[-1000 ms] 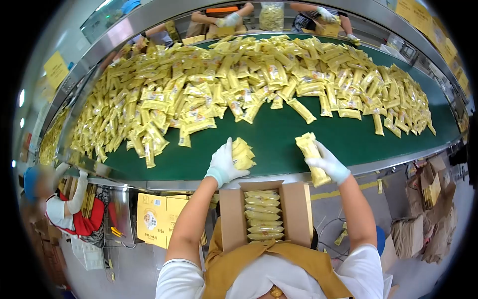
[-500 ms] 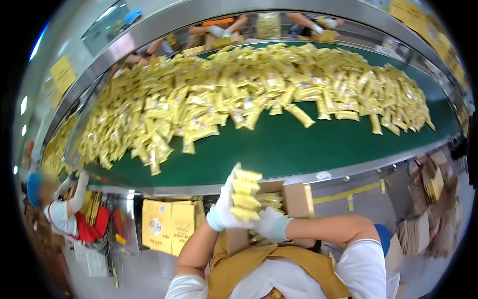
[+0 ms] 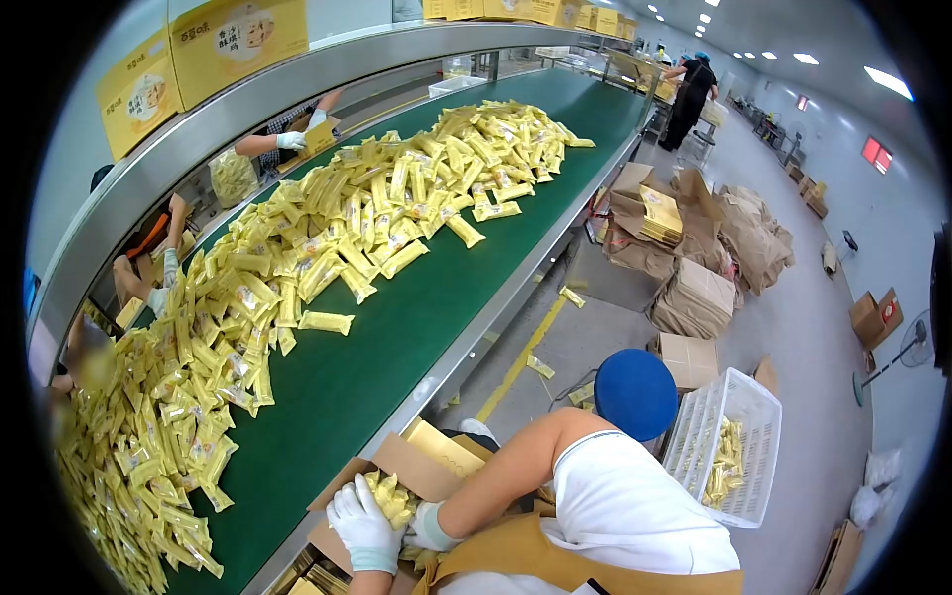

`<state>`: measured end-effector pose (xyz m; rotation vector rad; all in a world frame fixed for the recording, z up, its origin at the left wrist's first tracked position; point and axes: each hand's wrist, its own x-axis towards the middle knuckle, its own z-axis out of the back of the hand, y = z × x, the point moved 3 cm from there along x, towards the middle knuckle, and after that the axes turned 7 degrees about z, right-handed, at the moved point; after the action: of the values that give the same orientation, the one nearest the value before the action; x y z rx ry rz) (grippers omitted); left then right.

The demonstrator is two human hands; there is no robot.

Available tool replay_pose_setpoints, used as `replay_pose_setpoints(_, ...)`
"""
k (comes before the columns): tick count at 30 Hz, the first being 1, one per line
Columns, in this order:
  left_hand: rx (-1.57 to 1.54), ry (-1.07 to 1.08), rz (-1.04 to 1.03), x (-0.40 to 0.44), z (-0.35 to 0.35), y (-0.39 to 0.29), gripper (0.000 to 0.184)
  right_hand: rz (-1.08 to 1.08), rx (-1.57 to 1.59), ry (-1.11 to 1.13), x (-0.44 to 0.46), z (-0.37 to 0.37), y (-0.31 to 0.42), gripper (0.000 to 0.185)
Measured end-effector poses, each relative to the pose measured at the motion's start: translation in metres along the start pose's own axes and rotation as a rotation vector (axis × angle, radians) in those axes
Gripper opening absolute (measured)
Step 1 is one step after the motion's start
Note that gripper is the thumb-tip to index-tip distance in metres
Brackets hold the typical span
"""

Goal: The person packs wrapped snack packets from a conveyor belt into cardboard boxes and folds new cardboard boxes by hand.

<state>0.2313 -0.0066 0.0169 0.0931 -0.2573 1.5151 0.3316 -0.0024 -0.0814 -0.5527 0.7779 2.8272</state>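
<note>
Left hand: The left hand (image 3: pixel 363 526), in a white glove, bends around the small yellow packs (image 3: pixel 390 498) and clamps them.
Right hand: The right hand (image 3: pixel 429 528), in a white glove, is close beside the left one. Its fingers are hidden, so I cannot tell if they are apart or together.
Yellow packs: They are at the left hand's fingers, at the open brown box (image 3: pixel 416 470).
Brown box: Its flap stands up just past both hands.
Green surface: The green surface (image 3: pixel 397 362) is past the hands, with a big pile of yellow packs (image 3: pixel 357 223) on it.
Blue seat: The round blue seat (image 3: pixel 636 395) is right of the right hand, past the arm.
White basket: The white basket (image 3: pixel 693 436) is farther right of that hand, with loose yellow packs (image 3: pixel 727 461) inside.
</note>
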Motion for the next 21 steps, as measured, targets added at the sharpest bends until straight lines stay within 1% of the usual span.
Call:
replay_pose_setpoints(1, 0.002, 0.018, 0.006, 0.000, -0.005, 0.001, 0.092, -0.096, 0.065, -0.056, 0.023, -0.032, -0.013, 0.052)
replay_pose_setpoints(2, 0.003, 0.039, 0.014, -0.001, -0.010, 0.002, 0.093, -0.131, 0.063, -0.033, 0.025, -0.034, -0.013, 0.051)
replay_pose_setpoints(3, 0.069, 0.095, -0.001, -0.001, -0.018, 0.002, 0.096, -0.165, 0.061, -0.009, 0.026, -0.036, -0.014, 0.050)
replay_pose_setpoints(4, 0.135, 0.150, -0.015, -0.001, -0.028, 0.004, 0.099, -0.138, -0.010, 0.093, 0.007, -0.002, 0.001, 0.048)
replay_pose_setpoints(5, 0.202, 0.207, -0.028, -0.001, -0.039, 0.005, 0.103, -0.113, -0.087, 0.162, 0.003, 0.008, 0.009, 0.047)
replay_pose_setpoints(8, 0.172, 0.327, -0.069, -0.003, -0.086, 0.021, 0.114, -0.036, -0.312, 0.307, 0.008, 0.020, 0.023, 0.045)
replay_pose_setpoints(9, 0.127, 0.590, -0.077, 0.010, -0.064, 0.017, 0.122, -0.007, -0.378, 0.351, 0.010, 0.023, 0.027, 0.045)
replay_pose_setpoints(11, 0.026, 0.682, -0.174, 0.013, -0.060, 0.027, 0.126, 0.059, -0.490, 0.465, 0.005, 0.035, 0.030, 0.043)
replay_pose_setpoints(12, -0.028, 0.724, -0.221, 0.017, -0.058, 0.032, 0.128, 0.122, -0.442, 0.387, -0.003, 0.043, 0.025, 0.042)
replay_pose_setpoints(13, -0.076, 0.821, -0.227, 0.022, -0.049, 0.035, 0.122, 0.186, -0.394, 0.307, -0.016, 0.053, 0.017, 0.041)
replay_pose_setpoints(14, -0.100, 0.774, -0.301, 0.023, -0.037, 0.039, 0.113, 0.253, -0.347, 0.228, -0.028, 0.066, 0.007, 0.040)
replay_pose_setpoints(15, -0.121, 0.726, -0.365, 0.023, -0.024, 0.045, 0.105, 0.255, -0.129, 0.254, -0.041, 0.093, 0.003, 0.042)
replay_pose_setpoints(16, -0.140, 0.684, -0.412, 0.018, -0.010, 0.055, 0.097, 0.354, 0.093, 0.174, -0.043, 0.100, -0.011, 0.045)
replay_pose_setpoints(17, -0.430, 0.653, -0.443, 0.025, 0.013, 0.068, 0.067, 0.467, 0.321, 0.107, -0.043, 0.105, -0.022, 0.049)
replay_pose_setpoints(18, -0.744, 0.757, -0.218, 0.038, 0.049, 0.080, 0.055, 0.431, 0.831, 0.055, -0.057, 0.123, -0.034, 0.051)
replay_pose_setpoints(19, -0.901, 0.675, -0.053, 0.035, 0.059, 0.107, 0.042, 0.338, 0.981, -0.020, -0.063, 0.135, -0.056, 0.049)
replay_pose_setpoints(20, -1.136, 0.635, 0.165, 0.032, 0.069, 0.137, 0.033, 0.264, 1.120, -0.164, -0.073, 0.153, -0.075, 0.047)
replay_pose_setpoints(21, -0.999, 0.385, 0.114, 0.033, 0.076, 0.170, 0.033, 0.194, 0.946, -0.369, -0.075, 0.167, -0.105, 0.043)
